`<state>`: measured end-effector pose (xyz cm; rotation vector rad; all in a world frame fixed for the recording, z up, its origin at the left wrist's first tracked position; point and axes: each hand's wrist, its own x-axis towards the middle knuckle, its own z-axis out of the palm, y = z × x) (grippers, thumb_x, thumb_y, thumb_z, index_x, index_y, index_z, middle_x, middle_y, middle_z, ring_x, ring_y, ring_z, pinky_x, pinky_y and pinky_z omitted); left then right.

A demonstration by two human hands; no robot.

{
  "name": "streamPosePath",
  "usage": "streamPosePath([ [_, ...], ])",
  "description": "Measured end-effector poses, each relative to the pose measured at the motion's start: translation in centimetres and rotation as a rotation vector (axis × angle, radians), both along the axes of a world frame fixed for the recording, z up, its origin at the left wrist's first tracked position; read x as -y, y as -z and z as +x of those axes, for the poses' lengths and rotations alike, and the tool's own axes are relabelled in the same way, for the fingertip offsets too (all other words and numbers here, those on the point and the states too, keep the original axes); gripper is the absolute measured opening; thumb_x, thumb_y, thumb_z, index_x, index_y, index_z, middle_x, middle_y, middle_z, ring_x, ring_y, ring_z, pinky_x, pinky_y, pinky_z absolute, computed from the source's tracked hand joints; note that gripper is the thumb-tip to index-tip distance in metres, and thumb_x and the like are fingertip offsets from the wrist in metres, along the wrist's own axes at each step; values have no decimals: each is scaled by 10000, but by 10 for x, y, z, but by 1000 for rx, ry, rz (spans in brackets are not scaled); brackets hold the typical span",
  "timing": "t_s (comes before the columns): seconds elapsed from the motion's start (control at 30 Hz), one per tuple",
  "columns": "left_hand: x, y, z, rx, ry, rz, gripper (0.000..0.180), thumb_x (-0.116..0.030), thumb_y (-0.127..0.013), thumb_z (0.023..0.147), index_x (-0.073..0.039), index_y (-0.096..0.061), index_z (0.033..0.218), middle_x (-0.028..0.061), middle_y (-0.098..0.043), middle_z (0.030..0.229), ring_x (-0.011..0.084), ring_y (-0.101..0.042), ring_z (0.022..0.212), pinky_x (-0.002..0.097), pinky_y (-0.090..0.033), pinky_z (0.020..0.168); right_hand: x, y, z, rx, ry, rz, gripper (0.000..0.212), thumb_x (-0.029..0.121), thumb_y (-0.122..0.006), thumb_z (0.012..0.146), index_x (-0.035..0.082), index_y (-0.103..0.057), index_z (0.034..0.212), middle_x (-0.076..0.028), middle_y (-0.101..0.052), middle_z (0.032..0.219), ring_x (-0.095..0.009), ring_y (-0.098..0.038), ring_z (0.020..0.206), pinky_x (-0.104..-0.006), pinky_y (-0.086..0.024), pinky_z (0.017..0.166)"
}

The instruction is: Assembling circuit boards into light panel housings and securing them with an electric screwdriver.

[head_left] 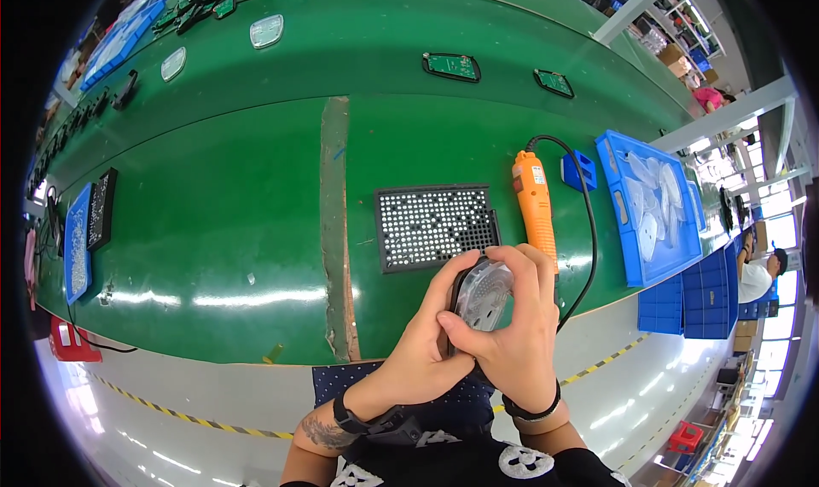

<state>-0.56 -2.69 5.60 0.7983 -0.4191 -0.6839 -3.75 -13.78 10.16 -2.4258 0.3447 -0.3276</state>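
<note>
Between my two hands is a rounded black housing with a clear plastic cover (pixel 485 297), held tilted over the table's front edge. My left hand (pixel 431 333) grips its left side, and my right hand (pixel 525 329) wraps round the right side with the thumb across the front. Just beyond my fingertips lies a black screw tray (pixel 435 227), its grid of holes partly filled with small bright screws. To the right of the tray an orange electric screwdriver (pixel 535 201) lies on the table, its tip hidden behind my right hand.
A blue bin (pixel 627 222) of clear covers stands at right, beside a small blue holder (pixel 579 171). The screwdriver's black cable (pixel 590 231) loops near my right hand. Green circuit boards in black frames (pixel 452 66) and clear covers (pixel 266 31) lie on the far strip. A blue tray (pixel 78 244) sits far left.
</note>
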Motion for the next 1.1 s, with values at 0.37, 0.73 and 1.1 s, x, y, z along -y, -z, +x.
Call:
streamPosePath([
  [0.37,-20,5,5,-110,100,14,742,136,-437,745,-26,-106,1389,119,-283,1345,186,-295,1259,309,-232,1034,23,11,1,18,-122,772,368,-49,-675,710,-28,-538,1051,-104,-534,1028,-151,-605,888,-253,-527,705],
  [0.73,-24,4,0,-30,94,118,638,64,-474,807,12,-155,1357,125,-302,1330,176,-322,1236,303,-272,1014,24,15,-1,64,-189,877,328,-70,-648,729,-46,-540,1039,-87,-579,986,-141,-609,864,-232,-524,687],
  [1.1,-34,-7,6,86,34,524,435,-75,-568,840,12,-370,1218,123,-560,1015,157,-535,969,306,-439,827,39,5,-1,-241,-183,1110,341,-115,-582,748,-65,-482,1070,-96,-575,912,-145,-608,770,-237,-522,667],
])
